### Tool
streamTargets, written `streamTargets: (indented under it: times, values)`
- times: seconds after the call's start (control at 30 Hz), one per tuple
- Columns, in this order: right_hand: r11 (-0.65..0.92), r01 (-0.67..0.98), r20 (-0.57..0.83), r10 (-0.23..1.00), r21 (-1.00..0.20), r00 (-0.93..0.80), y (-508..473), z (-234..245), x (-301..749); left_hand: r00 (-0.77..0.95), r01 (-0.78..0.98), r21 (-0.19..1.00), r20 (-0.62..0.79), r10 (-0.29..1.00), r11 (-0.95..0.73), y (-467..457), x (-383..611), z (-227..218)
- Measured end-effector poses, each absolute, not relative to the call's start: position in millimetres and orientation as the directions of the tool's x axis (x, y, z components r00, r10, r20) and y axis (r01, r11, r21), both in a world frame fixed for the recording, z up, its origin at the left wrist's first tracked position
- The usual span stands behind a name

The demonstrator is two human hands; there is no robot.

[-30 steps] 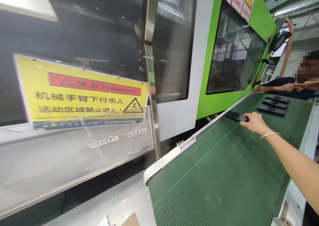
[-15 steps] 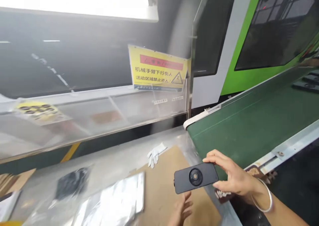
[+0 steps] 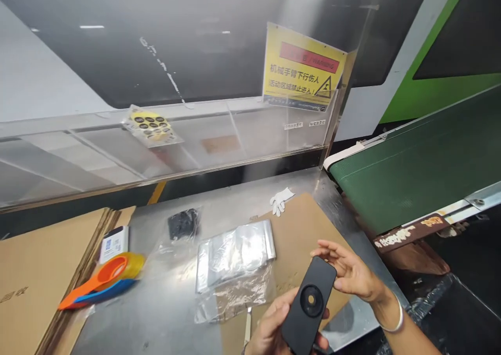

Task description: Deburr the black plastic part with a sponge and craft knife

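A flat black plastic part (image 3: 307,307) with a round centre and a yellowish dot is held low over the steel table (image 3: 164,313). My left hand (image 3: 270,326) is wrapped round its lower end from below. My right hand (image 3: 350,274), with a silver bangle on the wrist, touches its upper end with curled fingers. The part stands tilted, its long side nearly upright. Under it lies a brown cardboard sheet (image 3: 301,224).
A stack of clear plastic bags (image 3: 235,253) lies left of the hands, with a small blade (image 3: 248,326) beside them. An orange tape dispenser (image 3: 99,279), a white glove (image 3: 281,200), flat cartons (image 3: 35,271) and a green conveyor belt (image 3: 422,172) surround the table. A yellow warning sign (image 3: 303,74) hangs on the clear guard.
My right hand took the black part off the conveyor and carried it down over the table. My left hand has come up and gripped its lower end. The view swung left and down.
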State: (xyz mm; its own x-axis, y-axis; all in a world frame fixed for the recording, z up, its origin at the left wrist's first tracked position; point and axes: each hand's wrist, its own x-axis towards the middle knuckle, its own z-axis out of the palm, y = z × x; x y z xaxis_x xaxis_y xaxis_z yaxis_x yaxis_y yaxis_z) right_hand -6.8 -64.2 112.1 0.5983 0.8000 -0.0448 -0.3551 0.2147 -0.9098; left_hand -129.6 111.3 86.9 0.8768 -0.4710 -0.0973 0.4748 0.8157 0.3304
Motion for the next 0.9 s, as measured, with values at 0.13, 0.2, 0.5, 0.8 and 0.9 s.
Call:
streamTargets:
  times: [0.13, 0.2, 0.5, 0.8, 0.9]
  values:
    - [0.21, -0.444, -0.085, 0.826, -0.871, 0.558, -23, 105, -29, 0.898, 0.437, 0.343, -0.121, -0.422, 0.832, 134, -156, 92]
    - [0.196, -0.488, -0.121, 0.83, -0.85, 0.544, -7, 103, -39, 0.92, 0.393, 0.342, -0.129, -0.371, 0.854, 139, -167, 89]
    - [0.144, -0.62, -0.283, 0.795, -0.771, 0.537, 28, 95, -76, 0.952, 0.279, 0.259, -0.205, -0.23, 0.925, 138, -200, 79]
    - [0.014, -0.596, -0.398, 0.732, -0.803, 0.553, 31, 89, -88, 0.918, 0.206, 0.531, -0.396, 0.026, 0.822, 132, -209, 85]
    - [-0.027, -0.567, -0.418, 0.703, -0.824, 0.575, 30, 83, -94, 0.873, 0.234, 0.865, -0.387, 0.295, 0.444, 130, -212, 88]
